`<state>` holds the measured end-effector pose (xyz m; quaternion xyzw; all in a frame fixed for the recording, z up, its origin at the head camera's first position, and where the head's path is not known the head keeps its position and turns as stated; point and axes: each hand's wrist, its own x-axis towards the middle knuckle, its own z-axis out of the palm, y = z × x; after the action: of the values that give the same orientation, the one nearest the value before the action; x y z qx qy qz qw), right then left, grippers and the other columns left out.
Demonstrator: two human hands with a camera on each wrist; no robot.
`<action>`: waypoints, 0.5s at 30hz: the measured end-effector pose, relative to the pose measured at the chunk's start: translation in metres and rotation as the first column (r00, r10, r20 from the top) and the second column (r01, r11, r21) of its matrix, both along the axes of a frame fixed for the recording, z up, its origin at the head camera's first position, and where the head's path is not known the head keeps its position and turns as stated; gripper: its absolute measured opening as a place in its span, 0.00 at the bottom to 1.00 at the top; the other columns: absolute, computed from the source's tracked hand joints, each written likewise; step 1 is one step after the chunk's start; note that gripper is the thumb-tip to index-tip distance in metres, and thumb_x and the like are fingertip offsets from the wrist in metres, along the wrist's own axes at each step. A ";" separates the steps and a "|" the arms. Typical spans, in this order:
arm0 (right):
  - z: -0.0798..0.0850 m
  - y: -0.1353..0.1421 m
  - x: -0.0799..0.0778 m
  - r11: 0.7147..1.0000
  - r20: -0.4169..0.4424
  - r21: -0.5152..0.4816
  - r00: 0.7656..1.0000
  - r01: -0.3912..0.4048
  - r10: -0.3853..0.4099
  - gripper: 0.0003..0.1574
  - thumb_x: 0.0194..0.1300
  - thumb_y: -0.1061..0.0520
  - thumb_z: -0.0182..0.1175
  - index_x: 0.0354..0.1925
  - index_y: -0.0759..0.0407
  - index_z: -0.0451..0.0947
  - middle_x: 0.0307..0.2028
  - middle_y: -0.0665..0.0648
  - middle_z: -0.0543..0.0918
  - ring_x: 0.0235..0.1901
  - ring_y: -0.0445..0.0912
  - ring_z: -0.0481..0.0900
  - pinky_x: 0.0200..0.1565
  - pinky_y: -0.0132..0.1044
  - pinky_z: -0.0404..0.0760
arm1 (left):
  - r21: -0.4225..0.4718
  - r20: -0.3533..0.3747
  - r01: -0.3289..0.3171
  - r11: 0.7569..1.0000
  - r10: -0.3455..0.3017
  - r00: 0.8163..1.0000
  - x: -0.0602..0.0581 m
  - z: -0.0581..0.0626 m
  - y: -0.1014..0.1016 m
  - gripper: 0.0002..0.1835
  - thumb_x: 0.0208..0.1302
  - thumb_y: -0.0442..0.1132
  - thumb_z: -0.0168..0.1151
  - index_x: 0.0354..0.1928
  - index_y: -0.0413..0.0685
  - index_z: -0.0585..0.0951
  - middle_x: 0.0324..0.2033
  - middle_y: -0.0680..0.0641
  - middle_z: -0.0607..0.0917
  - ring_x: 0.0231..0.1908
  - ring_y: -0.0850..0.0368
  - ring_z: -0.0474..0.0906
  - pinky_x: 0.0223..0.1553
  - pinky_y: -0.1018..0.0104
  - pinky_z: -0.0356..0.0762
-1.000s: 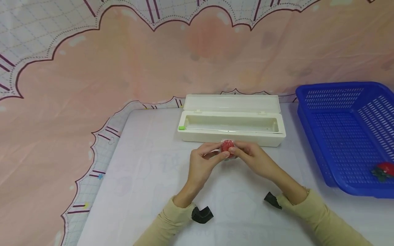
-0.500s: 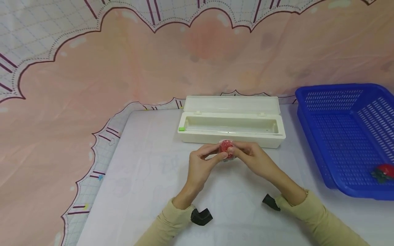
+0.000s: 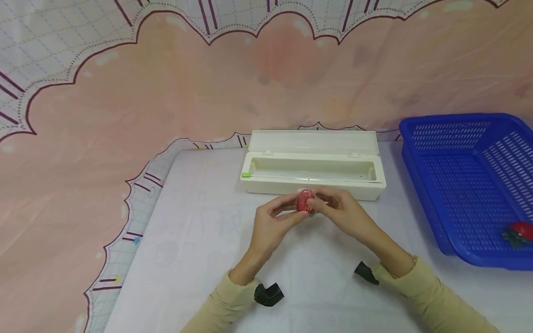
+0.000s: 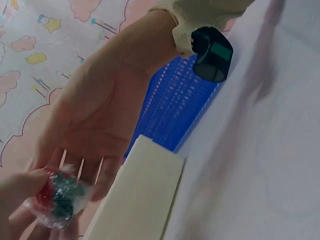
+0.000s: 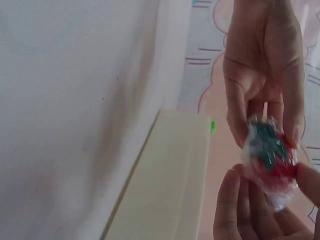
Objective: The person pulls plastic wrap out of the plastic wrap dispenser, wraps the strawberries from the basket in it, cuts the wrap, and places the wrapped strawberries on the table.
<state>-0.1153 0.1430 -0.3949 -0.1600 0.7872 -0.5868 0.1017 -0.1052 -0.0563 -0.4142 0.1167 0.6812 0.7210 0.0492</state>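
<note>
Between both hands, just in front of a long white box [image 3: 312, 188], is a red strawberry [image 3: 305, 201] with green leaves, wrapped in clear cling film. My left hand [image 3: 268, 226] pinches it between thumb and fingers from the left. From the right, my right hand [image 3: 343, 210] pinches it too, its thumb across the front. Crinkled film covers the strawberry [image 5: 272, 160] and gathers into a bunched end in the right wrist view. In the left wrist view, the green leaves of the strawberry [image 4: 60, 197] face the camera, and part of it hides behind the left thumb.
The box's lid [image 3: 314, 141] is raised at the back, and a green slider [image 3: 246, 175] sits at its left end. A blue basket [image 3: 454, 208] stands right, holding another strawberry [image 3: 520, 231]. Each cuff carries a dark wrist camera [image 3: 269, 294]. White cloth [image 3: 200, 259] covers the table.
The strawberry has turned slightly between the fingers, showing more red. My left hand has shifted a little left, and the right fingers have lifted slightly. Box and basket stay put.
</note>
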 end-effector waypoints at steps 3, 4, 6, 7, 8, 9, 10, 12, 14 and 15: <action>0.001 0.001 -0.001 1.000 -0.036 -0.019 0.999 0.002 -0.002 0.26 0.68 0.57 0.64 0.63 0.61 0.76 0.55 0.58 0.83 0.50 0.49 0.82 0.49 0.37 0.84 | -0.037 0.008 0.029 0.999 -0.029 1.000 -0.001 0.002 -0.006 0.21 0.55 0.30 0.74 0.53 0.40 0.83 0.48 0.42 0.86 0.48 0.53 0.83 0.48 0.62 0.84; 0.001 0.002 -0.001 1.000 -0.042 -0.021 0.999 0.005 -0.006 0.27 0.67 0.57 0.65 0.62 0.61 0.76 0.54 0.57 0.83 0.50 0.48 0.82 0.49 0.35 0.84 | -0.043 0.012 0.036 0.998 -0.036 0.999 -0.001 0.003 -0.008 0.21 0.55 0.30 0.74 0.53 0.40 0.83 0.48 0.42 0.86 0.48 0.53 0.83 0.48 0.62 0.84; 0.002 0.002 -0.002 1.000 -0.039 -0.021 0.999 0.019 -0.020 0.27 0.65 0.56 0.67 0.60 0.60 0.78 0.52 0.57 0.84 0.49 0.47 0.82 0.48 0.33 0.84 | -0.040 0.019 0.036 0.999 -0.035 0.999 -0.001 0.004 -0.010 0.21 0.56 0.30 0.73 0.53 0.39 0.82 0.48 0.42 0.86 0.48 0.53 0.83 0.48 0.62 0.84; 0.003 0.002 -0.001 0.999 -0.029 -0.027 0.999 0.028 -0.029 0.26 0.64 0.56 0.68 0.59 0.60 0.79 0.51 0.57 0.85 0.48 0.46 0.83 0.47 0.33 0.84 | -0.031 0.024 0.033 0.999 -0.032 0.999 -0.001 0.005 -0.011 0.21 0.56 0.30 0.73 0.53 0.38 0.82 0.48 0.41 0.86 0.48 0.53 0.83 0.49 0.62 0.83; 0.003 0.002 -0.001 0.999 -0.014 -0.034 0.999 0.035 -0.036 0.26 0.63 0.55 0.69 0.59 0.58 0.79 0.50 0.56 0.85 0.47 0.46 0.83 0.46 0.33 0.84 | -0.022 0.029 0.028 0.999 -0.027 0.999 -0.001 0.006 -0.012 0.22 0.56 0.30 0.73 0.54 0.37 0.81 0.48 0.41 0.86 0.49 0.53 0.83 0.49 0.62 0.83; 0.004 0.002 -0.001 0.998 -0.003 -0.045 0.999 0.041 -0.041 0.27 0.63 0.55 0.69 0.59 0.58 0.78 0.49 0.57 0.85 0.46 0.46 0.84 0.45 0.35 0.85 | -0.016 0.035 0.022 1.000 -0.021 0.999 -0.001 0.007 -0.013 0.22 0.57 0.30 0.72 0.55 0.37 0.81 0.48 0.40 0.86 0.49 0.54 0.83 0.50 0.62 0.83; 0.004 0.002 -0.001 0.998 0.009 -0.055 0.999 0.042 -0.041 0.28 0.62 0.55 0.70 0.60 0.57 0.78 0.49 0.57 0.85 0.46 0.47 0.84 0.45 0.36 0.85 | -0.008 0.041 0.016 1.000 -0.016 0.999 -0.001 0.007 -0.014 0.23 0.57 0.30 0.72 0.56 0.36 0.80 0.48 0.40 0.86 0.49 0.54 0.83 0.50 0.62 0.83; 0.004 0.003 0.000 0.997 0.029 -0.077 0.999 0.030 -0.028 0.28 0.62 0.55 0.70 0.60 0.55 0.78 0.48 0.57 0.85 0.46 0.49 0.84 0.43 0.38 0.85 | 0.007 0.054 0.006 1.000 -0.007 0.999 -0.001 0.009 -0.014 0.24 0.58 0.29 0.71 0.57 0.35 0.79 0.48 0.39 0.87 0.50 0.54 0.84 0.51 0.63 0.82; 0.004 0.004 0.000 0.996 0.036 -0.091 0.999 0.005 -0.002 0.27 0.62 0.56 0.70 0.59 0.54 0.78 0.50 0.56 0.84 0.48 0.50 0.83 0.44 0.39 0.85 | 0.021 0.060 -0.003 1.000 0.002 0.998 -0.001 0.010 -0.014 0.24 0.58 0.28 0.70 0.58 0.34 0.78 0.48 0.39 0.87 0.50 0.54 0.84 0.51 0.64 0.82; 0.004 0.004 0.000 0.996 0.034 -0.091 0.999 -0.007 0.010 0.26 0.62 0.56 0.70 0.59 0.54 0.79 0.50 0.56 0.84 0.48 0.51 0.83 0.44 0.40 0.85 | 0.027 0.057 -0.010 1.000 0.008 0.998 -0.002 0.010 -0.014 0.24 0.58 0.28 0.70 0.58 0.34 0.78 0.48 0.39 0.87 0.49 0.54 0.84 0.51 0.65 0.82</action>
<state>-0.1153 0.1470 -0.3913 -0.1579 0.7573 -0.6240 0.1105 -0.1071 -0.0705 -0.4038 0.0939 0.6701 0.7336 0.0636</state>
